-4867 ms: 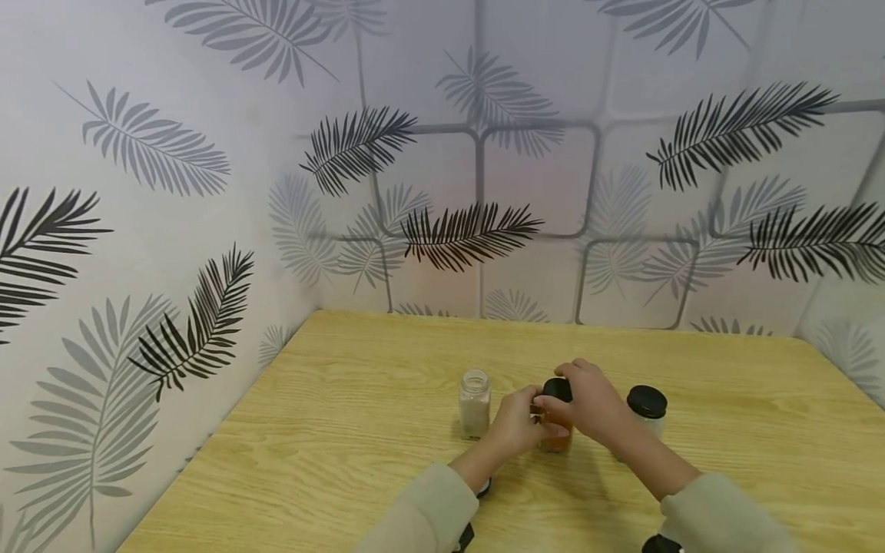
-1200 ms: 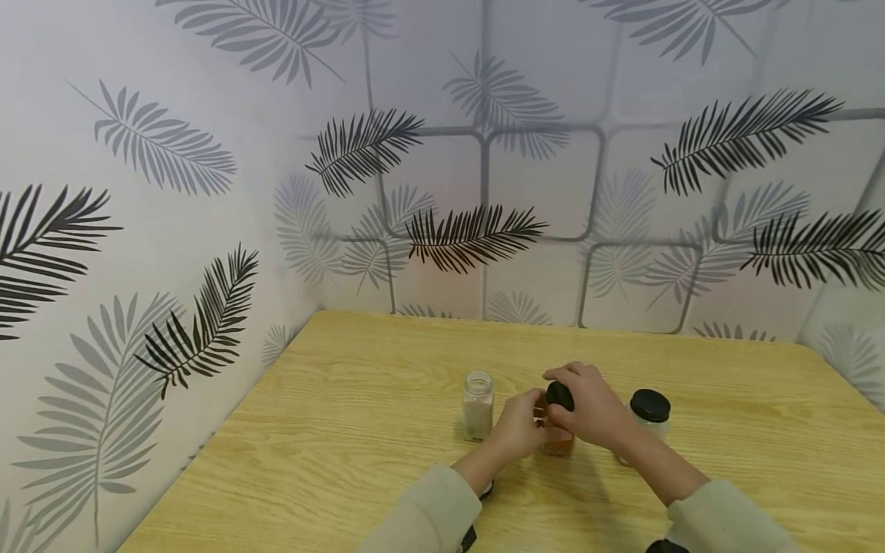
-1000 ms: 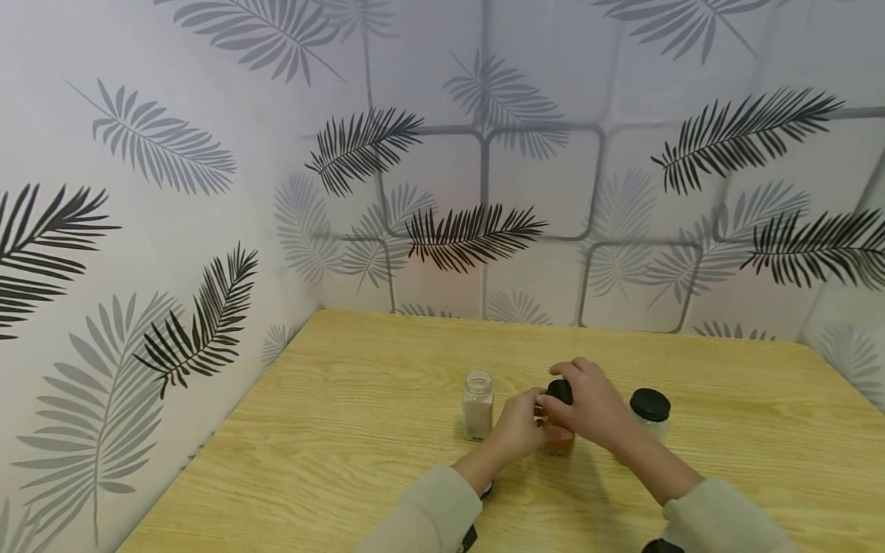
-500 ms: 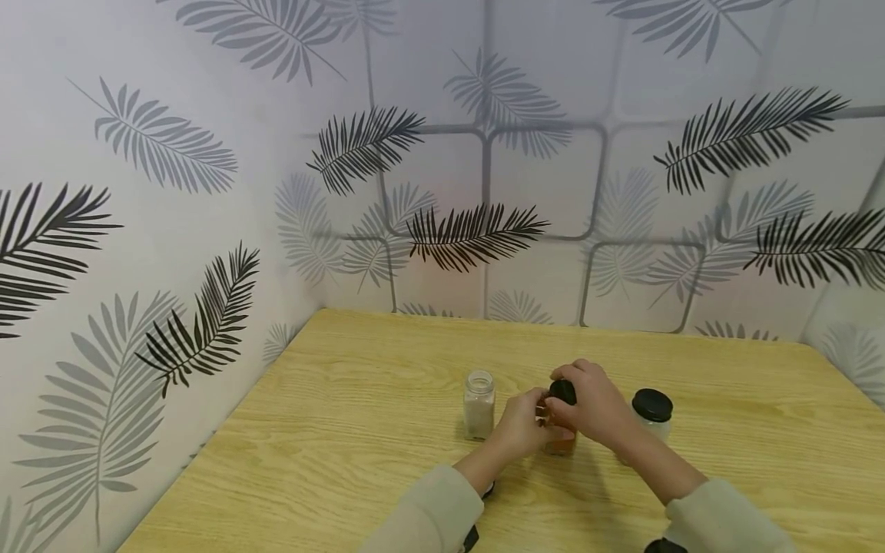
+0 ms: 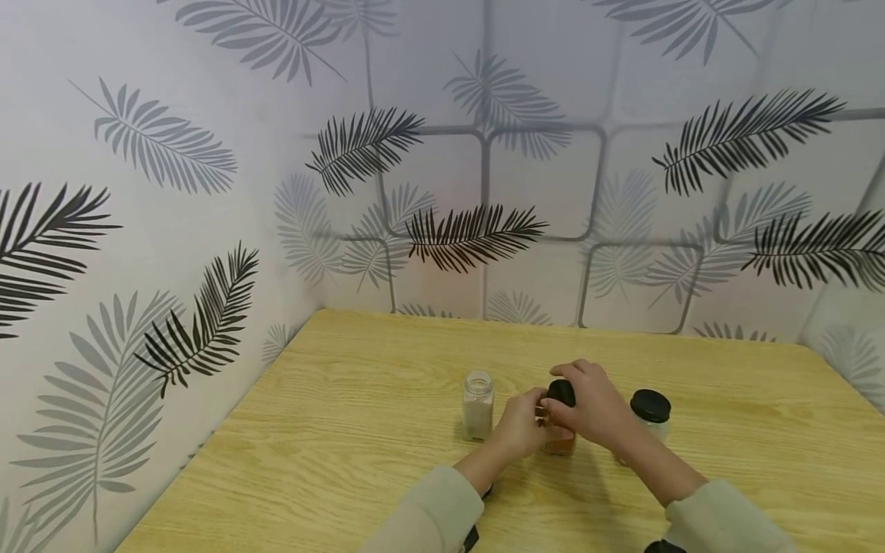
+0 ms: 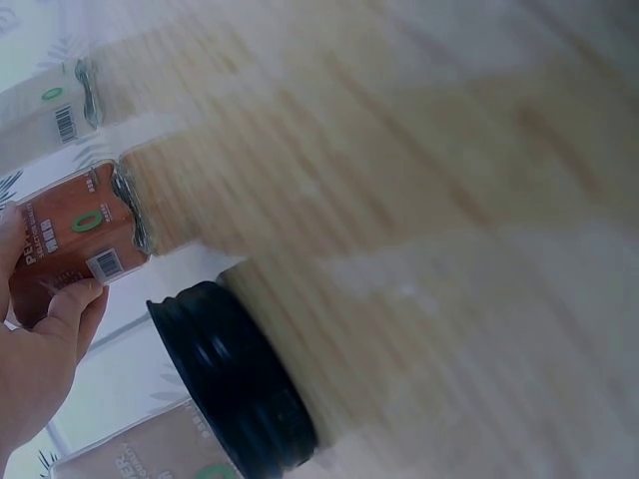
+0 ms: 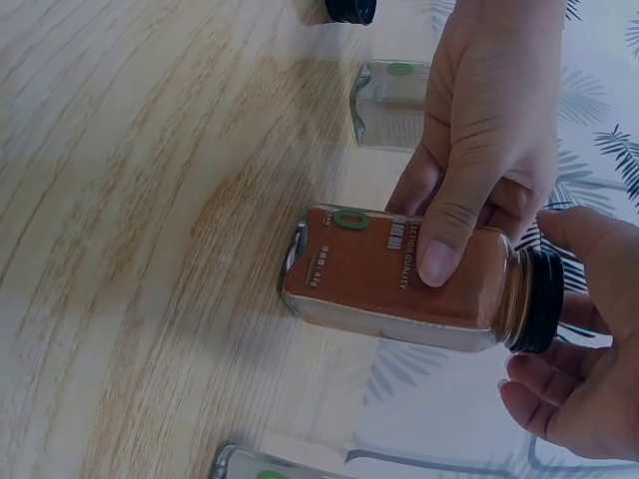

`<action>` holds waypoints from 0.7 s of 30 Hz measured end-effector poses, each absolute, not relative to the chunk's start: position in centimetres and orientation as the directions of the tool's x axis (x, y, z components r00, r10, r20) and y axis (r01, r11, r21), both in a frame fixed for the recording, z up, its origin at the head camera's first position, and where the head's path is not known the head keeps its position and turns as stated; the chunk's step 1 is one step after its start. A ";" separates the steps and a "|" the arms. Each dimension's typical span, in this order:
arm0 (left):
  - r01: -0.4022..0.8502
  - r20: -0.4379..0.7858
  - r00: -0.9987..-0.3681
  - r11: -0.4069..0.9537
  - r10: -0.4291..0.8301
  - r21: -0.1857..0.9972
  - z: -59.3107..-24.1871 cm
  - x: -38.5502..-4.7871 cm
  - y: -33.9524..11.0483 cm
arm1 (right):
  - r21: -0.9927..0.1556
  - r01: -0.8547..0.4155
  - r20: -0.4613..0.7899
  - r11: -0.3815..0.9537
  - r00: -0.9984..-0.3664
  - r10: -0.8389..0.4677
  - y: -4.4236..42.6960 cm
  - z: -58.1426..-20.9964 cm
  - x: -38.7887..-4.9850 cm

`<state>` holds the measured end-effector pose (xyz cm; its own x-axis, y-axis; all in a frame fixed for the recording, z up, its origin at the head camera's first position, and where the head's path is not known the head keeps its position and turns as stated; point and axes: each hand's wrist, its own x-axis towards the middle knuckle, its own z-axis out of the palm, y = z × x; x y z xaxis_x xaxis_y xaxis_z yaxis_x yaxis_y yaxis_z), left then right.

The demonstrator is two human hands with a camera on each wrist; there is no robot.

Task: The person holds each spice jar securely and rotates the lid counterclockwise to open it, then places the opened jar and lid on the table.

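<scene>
A glass spice jar of red-brown powder point(image 7: 399, 274) stands on the table, with green and white print on its side. My left hand point(image 5: 517, 426) grips the jar's body, its thumb across the label in the right wrist view. My right hand point(image 5: 598, 407) holds the jar's black lid point(image 5: 562, 392) from above, fingers and thumb around its rim; the lid sits on the jar's neck. Left of my hands stands an uncapped glass jar of pale powder point(image 5: 478, 407). A loose black lid point(image 6: 235, 374) lies near my left wrist.
Beyond my right wrist stands another jar with a black lid point(image 5: 650, 405), partly hidden by my forearm. The wood-grain table point(image 5: 359, 384) meets a leaf-patterned wall point(image 5: 442, 284) at the back and left.
My right thumb and fingers have shifted slightly back and forth around the lid. The left hand keeps its grip on the jar, and the other jars have not moved.
</scene>
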<state>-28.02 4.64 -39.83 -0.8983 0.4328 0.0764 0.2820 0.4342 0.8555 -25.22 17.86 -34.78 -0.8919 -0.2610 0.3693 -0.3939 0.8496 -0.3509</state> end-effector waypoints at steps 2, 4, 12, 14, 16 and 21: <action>0.277 0.072 -0.901 0.438 0.429 0.855 -39.8 -28.0 4.6 | -0.344 -0.369 0.368 0.863 -0.899 -0.238 17.8 -34.8 -25.3; 0.277 0.072 -0.901 0.440 0.427 0.854 -39.8 -27.9 4.7 | -0.349 -0.351 0.364 0.869 -0.905 -0.220 17.9 -34.9 -25.3; 0.282 0.082 -0.901 0.432 0.426 0.857 -39.9 -27.9 4.6 | -0.395 -0.360 0.378 0.845 -0.902 -0.207 18.1 -35.0 -25.2; 0.284 0.084 -0.901 0.429 0.426 0.857 -39.9 -27.9 4.6 | -0.406 -0.368 0.376 0.837 -0.902 -0.214 18.2 -35.0 -25.2; 0.285 0.087 -0.900 0.426 0.427 0.859 -39.9 -28.0 4.6 | -0.415 -0.372 0.367 0.831 -0.903 -0.221 18.3 -35.0 -25.2; 0.290 0.092 -0.898 0.422 0.430 0.859 -39.9 -28.0 4.6 | -0.425 -0.372 0.348 0.826 -0.909 -0.230 18.7 -34.9 -25.1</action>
<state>-28.00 4.58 -39.89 -0.8982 0.4299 0.0917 0.2897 0.4221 0.8590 -25.05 18.72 -34.90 -0.9089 -0.2300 0.3479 -0.3715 0.8255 -0.4249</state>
